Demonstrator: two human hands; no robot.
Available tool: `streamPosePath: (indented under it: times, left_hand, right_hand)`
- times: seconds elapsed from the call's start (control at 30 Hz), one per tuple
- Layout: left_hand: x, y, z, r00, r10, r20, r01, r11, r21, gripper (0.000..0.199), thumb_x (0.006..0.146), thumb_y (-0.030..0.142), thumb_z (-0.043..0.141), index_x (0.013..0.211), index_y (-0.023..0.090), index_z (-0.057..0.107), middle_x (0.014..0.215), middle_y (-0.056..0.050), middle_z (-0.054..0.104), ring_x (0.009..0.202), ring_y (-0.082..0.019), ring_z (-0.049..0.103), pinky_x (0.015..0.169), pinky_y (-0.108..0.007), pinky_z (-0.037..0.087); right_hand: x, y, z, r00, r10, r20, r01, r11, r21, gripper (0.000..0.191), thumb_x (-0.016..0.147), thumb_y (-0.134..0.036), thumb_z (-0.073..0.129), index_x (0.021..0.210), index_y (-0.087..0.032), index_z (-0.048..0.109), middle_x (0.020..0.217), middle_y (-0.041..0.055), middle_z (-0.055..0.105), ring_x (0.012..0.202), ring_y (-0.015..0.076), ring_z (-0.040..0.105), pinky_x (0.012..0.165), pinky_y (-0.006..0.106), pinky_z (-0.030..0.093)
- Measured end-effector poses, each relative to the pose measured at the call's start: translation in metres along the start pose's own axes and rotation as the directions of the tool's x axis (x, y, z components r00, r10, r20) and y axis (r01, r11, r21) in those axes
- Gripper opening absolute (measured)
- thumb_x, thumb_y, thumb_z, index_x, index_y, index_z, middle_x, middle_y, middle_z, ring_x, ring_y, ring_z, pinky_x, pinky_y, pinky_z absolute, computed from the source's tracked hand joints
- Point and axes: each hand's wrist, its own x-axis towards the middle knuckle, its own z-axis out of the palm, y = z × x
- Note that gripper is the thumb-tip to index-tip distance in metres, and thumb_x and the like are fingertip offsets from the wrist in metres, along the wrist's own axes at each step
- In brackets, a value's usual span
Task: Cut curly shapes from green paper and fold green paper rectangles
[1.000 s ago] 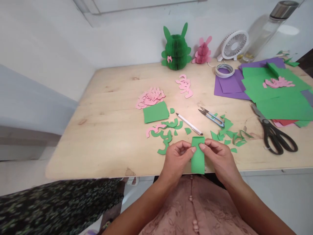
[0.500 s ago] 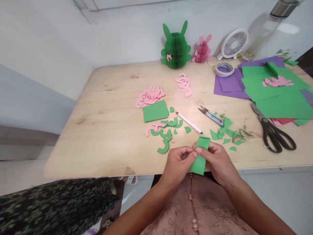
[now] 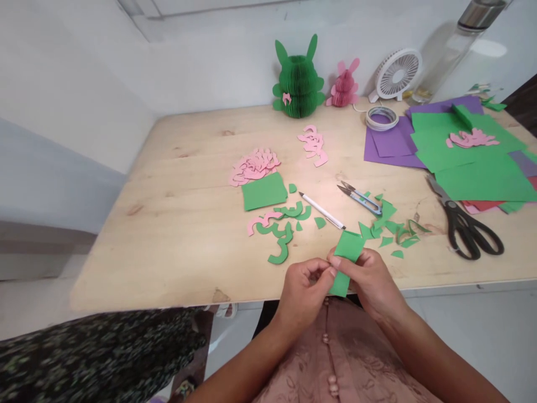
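A folded strip of green paper (image 3: 349,245) is held over the table's front edge, tilted to the right at its top. My right hand (image 3: 373,278) grips it, thumb in front and fingers behind. My left hand (image 3: 308,285) pinches at the strip's left edge, thumb and forefinger closed; the exact fold there is hidden by the fingertips. Just beyond my hands lie a white pen (image 3: 322,210), blue-handled thread snips (image 3: 359,198) and green paper scraps (image 3: 384,224). Curved green cut-outs (image 3: 281,244) lie to the left, with a pink one (image 3: 262,220) among them.
Black-handled scissors (image 3: 465,226) lie at the right beside green sheets (image 3: 482,176) and purple paper (image 3: 394,145). A tape roll (image 3: 381,118), a fan (image 3: 398,75), a green paper rabbit (image 3: 298,84) and a pink one (image 3: 344,89) stand behind. Patterned dark fabric (image 3: 96,358) shows at lower left.
The green strip has tilted further to the right at its top. Both hands keep their hold close together, and the whole view has shifted slightly.
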Motion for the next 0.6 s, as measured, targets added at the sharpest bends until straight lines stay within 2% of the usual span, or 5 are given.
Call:
streamPosePath:
  times: [0.13, 0.37, 0.53, 0.6]
  left_hand:
    - [-0.005, 0.000, 0.000, 0.998, -0.057, 0.038, 0.057, 0.998, 0.015, 0.025, 0.076, 0.033, 0.062, 0.061, 0.014, 0.064, 0.056, 0.000, 0.052, 0.057, -0.012, 0.042, 0.056, -0.023, 0.034]
    - [-0.009, 0.002, 0.000, 0.997, -0.072, 0.039, 0.071, 0.997, 0.014, 0.026, 0.075, 0.036, 0.063, 0.059, 0.015, 0.065, 0.056, 0.000, 0.053, 0.056, -0.012, 0.042, 0.055, -0.023, 0.034]
    - [-0.012, -0.001, -0.001, 0.995, -0.071, 0.067, 0.068, 0.996, 0.049, 0.027, 0.077, 0.037, 0.062, 0.062, 0.014, 0.067, 0.058, -0.002, 0.056, 0.059, -0.013, 0.045, 0.058, -0.024, 0.036]
    - [-0.013, -0.003, -0.001, 0.993, -0.078, 0.093, 0.073, 0.995, 0.063, 0.027, 0.077, 0.037, 0.062, 0.062, 0.014, 0.067, 0.059, -0.002, 0.056, 0.059, -0.013, 0.045, 0.057, -0.024, 0.036]
  right_hand:
    - [0.004, -0.004, -0.004, 0.999, -0.034, -0.042, 0.032, 0.999, -0.039, 0.023, 0.058, -0.034, 0.084, 0.062, -0.016, 0.070, 0.059, -0.0013, 0.061, 0.054, 0.0122, 0.049, 0.053, 0.026, 0.040]
    - [0.009, -0.009, -0.010, 0.997, -0.070, -0.008, 0.069, 0.990, -0.126, 0.026, 0.056, -0.033, 0.085, 0.056, -0.017, 0.065, 0.053, -0.0029, 0.055, 0.052, 0.0108, 0.043, 0.051, 0.026, 0.036]
    - [0.017, -0.020, -0.012, 0.985, -0.170, -0.034, 0.160, 0.967, -0.200, 0.023, 0.060, -0.037, 0.081, 0.060, -0.017, 0.070, 0.061, -0.0003, 0.060, 0.059, 0.0127, 0.048, 0.054, 0.026, 0.039]
    - [0.024, -0.026, -0.015, 0.976, -0.200, -0.091, 0.181, 0.966, -0.185, 0.022, 0.059, -0.036, 0.081, 0.059, -0.017, 0.070, 0.060, -0.0004, 0.060, 0.058, 0.0125, 0.049, 0.055, 0.027, 0.039]
